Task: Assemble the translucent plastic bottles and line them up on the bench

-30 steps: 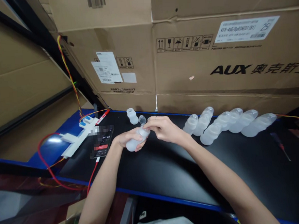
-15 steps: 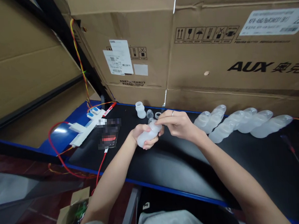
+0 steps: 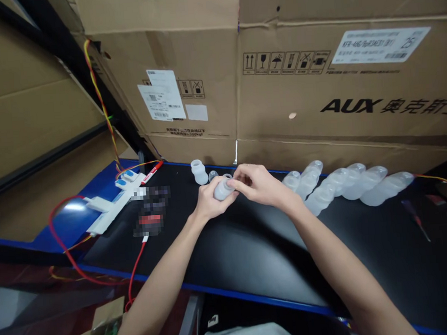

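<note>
Over the black table [image 3: 233,248]: frosted bottle [image 3: 221,190], held in front of the cardboard wall [image 3: 195,146].
Left hand [image 3: 209,201]: closed around the frosted bottle, palm outward on its left side, fingers curled beneath.
Right hand [image 3: 259,185]: fingers bent inward, half closed, thumb tip against the bottle's right side; whether it pinches anything small, I cannot tell.
Change: half a second ago the bottle lies slantwise with its rounded base in plain view; now it looks shorter, and the left hand covers more of it.
Meaning: probably a fresh grip, with handling still centred on this one bottle.
Open bottle [image 3: 199,173]: upright, behind the hands.
Clear cap [image 3: 213,176]: just beside it, partly hidden.
Bottle cluster [image 3: 388,189]: off to the right, apart from both hands.
</note>
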Demonstrator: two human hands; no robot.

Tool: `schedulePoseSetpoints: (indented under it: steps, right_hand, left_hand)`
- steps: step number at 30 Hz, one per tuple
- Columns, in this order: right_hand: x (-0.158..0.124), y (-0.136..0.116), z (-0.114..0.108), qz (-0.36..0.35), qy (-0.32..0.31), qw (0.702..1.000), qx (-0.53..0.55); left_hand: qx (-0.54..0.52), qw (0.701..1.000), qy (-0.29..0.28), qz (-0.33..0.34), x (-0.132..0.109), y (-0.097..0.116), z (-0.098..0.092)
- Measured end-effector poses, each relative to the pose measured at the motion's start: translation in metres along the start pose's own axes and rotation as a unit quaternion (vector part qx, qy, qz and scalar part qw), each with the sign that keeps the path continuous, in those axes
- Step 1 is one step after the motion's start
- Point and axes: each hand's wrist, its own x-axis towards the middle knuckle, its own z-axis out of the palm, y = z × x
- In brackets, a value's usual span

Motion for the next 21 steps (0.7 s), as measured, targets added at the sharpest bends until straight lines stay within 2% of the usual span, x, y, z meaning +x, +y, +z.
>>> schedulePoseSetpoints:
  steps: [1, 3, 8, 12, 15, 19, 21]
  right_hand:
    - [-0.001, 0.0, -0.002, 0.003, -0.013, 1.0, -0.019]
    - [-0.001, -0.001, -0.005, -0.004, -0.029, 0.999, -0.041]
    - [-0.001, -0.005, -0.004, 0.001, -0.044, 0.994, -0.102]
    - [0.0, -0.004, -0.004, -0.022, -0.053, 0.993, -0.103]
    - [0.0, -0.002, -0.009, -0.059, -0.06, 0.991, -0.101]
    - [-0.004, 0.001, -0.02, -0.088, -0.008, 0.994, -0.061]
    - [-0.006, 0.006, -0.025, -0.092, 0.031, 0.994, -0.043]
  left_hand:
    - [0.06, 0.997, 0.033, 0.028, -0.001, -0.003, 0.003]
    - [0.144, 0.986, 0.054, 0.068, -0.003, -0.009, 0.007]
    - [0.237, 0.956, 0.091, 0.148, -0.004, -0.013, 0.008]
    - [0.238, 0.948, 0.11, 0.178, -0.005, -0.016, 0.008]
    - [0.205, 0.961, 0.107, 0.153, -0.006, -0.019, 0.008]
    - [0.128, 0.982, 0.058, 0.129, -0.004, -0.012, 0.005]
    - [0.124, 0.977, 0.09, 0.146, 0.001, -0.008, 0.0]
